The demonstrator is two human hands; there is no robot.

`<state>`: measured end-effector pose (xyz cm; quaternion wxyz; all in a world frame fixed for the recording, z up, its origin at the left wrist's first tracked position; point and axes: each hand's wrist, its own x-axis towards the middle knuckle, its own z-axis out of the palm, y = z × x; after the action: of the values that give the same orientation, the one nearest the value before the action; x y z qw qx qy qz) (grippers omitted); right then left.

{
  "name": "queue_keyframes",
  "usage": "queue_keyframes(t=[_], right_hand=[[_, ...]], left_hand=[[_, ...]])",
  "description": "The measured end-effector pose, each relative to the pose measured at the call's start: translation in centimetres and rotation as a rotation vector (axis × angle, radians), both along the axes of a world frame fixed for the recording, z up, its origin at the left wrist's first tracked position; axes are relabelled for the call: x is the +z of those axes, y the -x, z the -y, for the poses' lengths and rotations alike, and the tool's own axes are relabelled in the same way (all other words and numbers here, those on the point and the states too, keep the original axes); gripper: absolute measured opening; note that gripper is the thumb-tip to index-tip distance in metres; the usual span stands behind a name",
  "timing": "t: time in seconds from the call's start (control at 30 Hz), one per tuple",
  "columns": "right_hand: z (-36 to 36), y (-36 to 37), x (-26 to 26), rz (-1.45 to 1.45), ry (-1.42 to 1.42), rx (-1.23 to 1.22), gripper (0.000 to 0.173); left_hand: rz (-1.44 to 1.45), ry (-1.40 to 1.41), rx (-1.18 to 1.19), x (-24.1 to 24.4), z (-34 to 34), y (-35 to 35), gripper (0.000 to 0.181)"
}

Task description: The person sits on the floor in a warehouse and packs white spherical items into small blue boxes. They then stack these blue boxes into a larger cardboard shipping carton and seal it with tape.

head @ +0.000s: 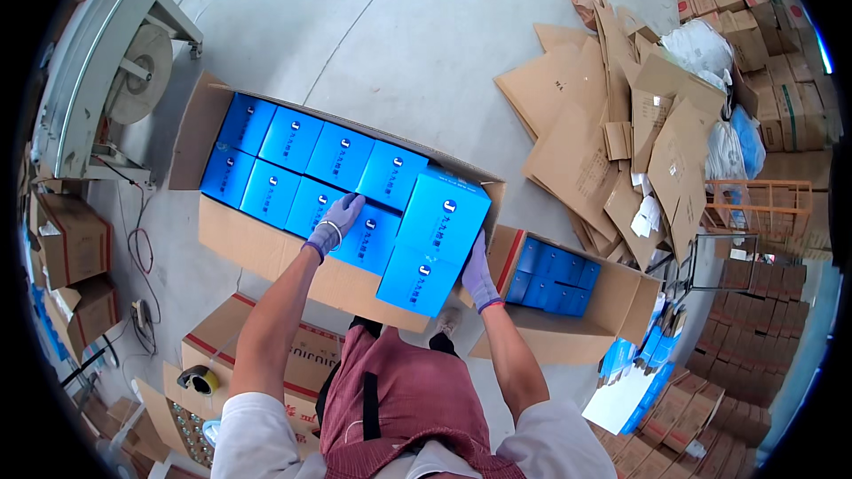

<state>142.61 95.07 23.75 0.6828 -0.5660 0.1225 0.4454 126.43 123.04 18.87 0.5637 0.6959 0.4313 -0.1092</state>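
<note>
Before me stands a long open cardboard carton (253, 229) packed with two rows of blue boxes (339, 154). At its right end two blue boxes (444, 211) stand higher than the others. My left hand (343, 213), in a pale purple glove, rests on the tops of the lower blue boxes near the middle, holding nothing that I can see. My right hand (480, 274), gloved too, presses against the right side of the raised boxes, its fingers partly hidden at the carton's edge. Whether it grips them I cannot tell.
A second open carton (612, 309) with blue boxes stands at the right. Flattened cardboard (572, 126) is heaped beyond it. A grey machine frame (100, 33) with a tape or strap reel stands upper left. A tape dispenser (200, 380) lies on a closed carton (229, 326), lower left. Cables cross the floor.
</note>
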Motion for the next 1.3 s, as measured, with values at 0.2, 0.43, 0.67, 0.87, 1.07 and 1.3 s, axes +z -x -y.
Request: queue_keyframes(t=[0.2,0.43,0.67,0.87,1.07,1.3], right_hand=[[1.5,-1.7,-2.1,-0.052,0.093,-0.036,0.062],[2.9,-2.2,-5.3,-0.325,0.081,0.045,0.069],[1.7,-4.7,-8.7,-0.243,0.245,0.073,0.055],[1.7,-3.8,5.4,1.169,0.398,0.350,0.043],[0.9,-10.3,2.8,1.497,0.547,0.603,0.050],[-5.0,-11.0,-2.4,1.341,0.500,0.279,0.055]], left_hand=[[0.459,0.329,0.240,5.2,8.7,-3.2,0.068],[0.284,0.275,0.322,5.4,15.1,-6.2,0.070],[-0.095,0.131,0.200,-0.5,10.7,-10.9,0.071],[0.229,-1.017,-0.496,5.6,14.7,-10.7,0.066],[0.327,-0.938,-0.706,-3.0,16.8,-13.0,0.064],[0.278,-0.637,-0.433,-0.5,17.2,-10.8,0.052]])
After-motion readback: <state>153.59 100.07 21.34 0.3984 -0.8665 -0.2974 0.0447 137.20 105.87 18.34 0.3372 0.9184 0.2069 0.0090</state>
